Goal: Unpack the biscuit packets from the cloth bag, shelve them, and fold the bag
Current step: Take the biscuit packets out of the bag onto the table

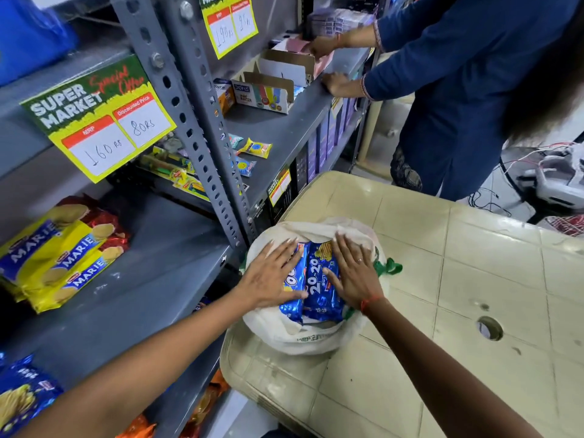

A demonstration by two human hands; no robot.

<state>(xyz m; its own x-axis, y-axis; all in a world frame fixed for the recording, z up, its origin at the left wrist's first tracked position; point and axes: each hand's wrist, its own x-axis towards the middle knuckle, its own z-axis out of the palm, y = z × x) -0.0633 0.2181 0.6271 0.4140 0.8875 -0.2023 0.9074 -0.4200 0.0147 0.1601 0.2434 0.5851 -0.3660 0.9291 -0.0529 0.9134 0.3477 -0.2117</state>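
Observation:
A white cloth bag (319, 338) lies open on the cream plastic table (442, 279), near the table's left edge. Inside it lie blue 20-20 biscuit packets (319, 286), side by side. My left hand (271, 276) rests flat on the left packet with fingers spread. On the right packet lies my right hand (352, 273), also flat and pressing against its side. Neither hand has a packet lifted. On the grey shelf (151, 279) to the left lie yellow Marie biscuit packets (60, 260) and, at the near end, another blue packet (22, 393).
A slotted grey upright (202, 147) of the rack stands between shelf and table. Another person in blue (458, 90) works at the upper shelf at the back right. Price signs (101, 121) hang on the shelf edges. Cables and a device lie on the floor at the far right.

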